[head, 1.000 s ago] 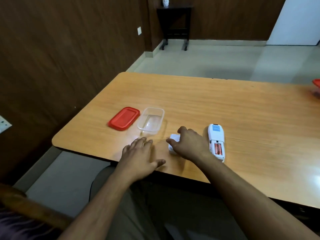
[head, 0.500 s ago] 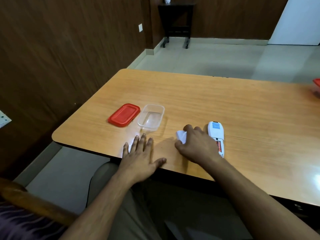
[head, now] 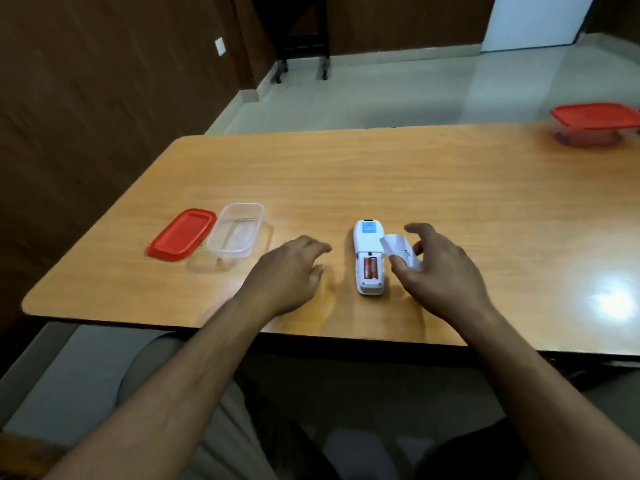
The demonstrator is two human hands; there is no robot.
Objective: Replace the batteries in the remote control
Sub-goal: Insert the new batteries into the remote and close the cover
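Note:
A white remote control (head: 369, 241) lies face down on the wooden table (head: 381, 174), its battery bay open with two reddish batteries (head: 370, 268) inside. My right hand (head: 440, 271) hovers just right of the remote and holds the white battery cover (head: 398, 249) between thumb and fingers, tilted above the remote's right edge. My left hand (head: 291, 271) is just left of the remote, fingers loosely curled and apart, holding nothing.
A clear plastic box (head: 237, 233) stands left of my left hand with its red lid (head: 181, 233) lying beside it. Another red-lidded container (head: 594, 124) sits at the table's far right. The table's near edge runs below my wrists.
My right hand has lifted the white cover from the left of the remote and carried it over to the remote's right side. My left hand has moved right, toward the remote.

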